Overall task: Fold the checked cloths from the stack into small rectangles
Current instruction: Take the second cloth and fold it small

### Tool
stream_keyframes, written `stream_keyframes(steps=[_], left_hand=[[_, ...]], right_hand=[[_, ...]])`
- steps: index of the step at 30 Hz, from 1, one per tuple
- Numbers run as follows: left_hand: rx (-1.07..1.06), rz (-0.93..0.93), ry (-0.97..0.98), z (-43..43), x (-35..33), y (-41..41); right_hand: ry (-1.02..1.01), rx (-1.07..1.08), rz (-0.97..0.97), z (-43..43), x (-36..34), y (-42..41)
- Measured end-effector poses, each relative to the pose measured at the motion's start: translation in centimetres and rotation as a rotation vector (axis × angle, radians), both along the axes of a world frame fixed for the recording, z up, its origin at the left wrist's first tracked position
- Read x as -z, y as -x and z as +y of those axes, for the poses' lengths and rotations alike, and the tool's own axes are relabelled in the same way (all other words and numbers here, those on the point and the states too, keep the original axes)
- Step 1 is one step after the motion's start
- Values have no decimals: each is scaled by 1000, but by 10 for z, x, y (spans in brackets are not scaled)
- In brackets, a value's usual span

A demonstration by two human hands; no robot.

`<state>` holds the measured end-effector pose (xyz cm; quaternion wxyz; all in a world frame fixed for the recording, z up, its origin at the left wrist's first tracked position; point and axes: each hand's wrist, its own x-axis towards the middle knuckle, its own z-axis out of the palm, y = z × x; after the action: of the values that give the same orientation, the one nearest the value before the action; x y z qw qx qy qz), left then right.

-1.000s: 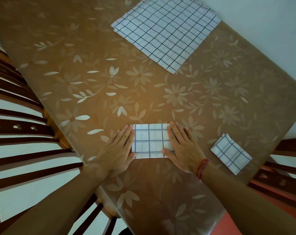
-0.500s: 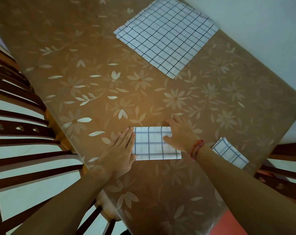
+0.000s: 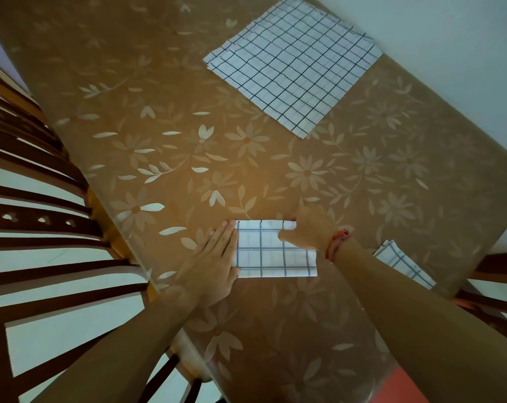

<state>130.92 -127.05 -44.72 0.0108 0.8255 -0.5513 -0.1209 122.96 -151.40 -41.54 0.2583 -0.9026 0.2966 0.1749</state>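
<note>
The checked cloth in my right hand's pinch looks soft, thin and matt. Under it the table cover looks smooth and a bit shiny. Left of the grip, the chair is dark wood.

At 12 o'clock the table is bare and I can reach. The stack sits at 1 o'clock. A folded cloth, maybe two, blocks 3 o'clock.
</note>
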Motion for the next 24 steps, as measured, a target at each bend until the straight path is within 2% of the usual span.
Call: stream_keyframes(steps=[8, 14, 20, 24], left_hand=[[-4, 22, 31, 0, -1, 0], [-122, 84, 117, -3, -7, 5], [-95, 121, 221, -4, -28, 23], [-80, 152, 296, -2, -29, 42]], right_hand=[[-118, 33, 28, 2, -10, 2], [-151, 87, -60, 3, -16, 13], [-373, 472, -200, 15, -19, 39], [-787, 914, -286, 43, -16, 62]])
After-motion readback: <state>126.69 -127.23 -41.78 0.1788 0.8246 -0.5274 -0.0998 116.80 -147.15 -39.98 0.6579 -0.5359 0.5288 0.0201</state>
